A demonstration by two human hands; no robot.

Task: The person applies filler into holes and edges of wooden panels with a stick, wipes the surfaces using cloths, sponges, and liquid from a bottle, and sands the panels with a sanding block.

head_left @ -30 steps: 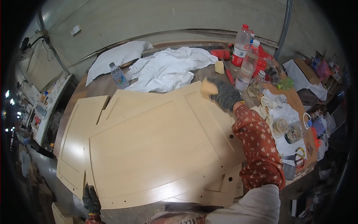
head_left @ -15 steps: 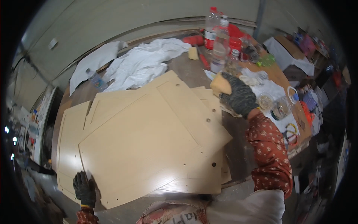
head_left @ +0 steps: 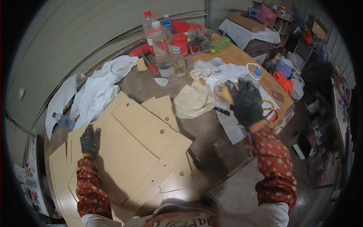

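A stack of light wooden cabinet panels [head_left: 133, 140], with grooves and round holes, lies overlapped on the brown table. On the top panel's left part rests my left hand [head_left: 90, 141] in a dark glove, fingers stretched out and holding nothing. At the table's right side my right hand [head_left: 247, 104], also gloved, grips a yellow sponge [head_left: 227, 94]. The sponge is over a round clear container [head_left: 218, 89], whose contents are mostly hidden by the hand. Just left of the container lies a crumpled cream cloth [head_left: 193, 101]. A small black object [head_left: 221, 111] lies below the container.
Tall clear bottles [head_left: 162, 49], a glass jar [head_left: 179, 64] and red tubs [head_left: 180, 44] stand at the back. White cloth [head_left: 98, 81] lies at the back left, near a small bottle [head_left: 63, 120]. Red-handled scissors [head_left: 273, 116] are near the right edge. A covered box [head_left: 249, 30] stands beyond.
My right hand has carried the sponge rightward to the clear container. My left hand has moved from the panel's lower left edge up onto its surface. The view has swung to the right.
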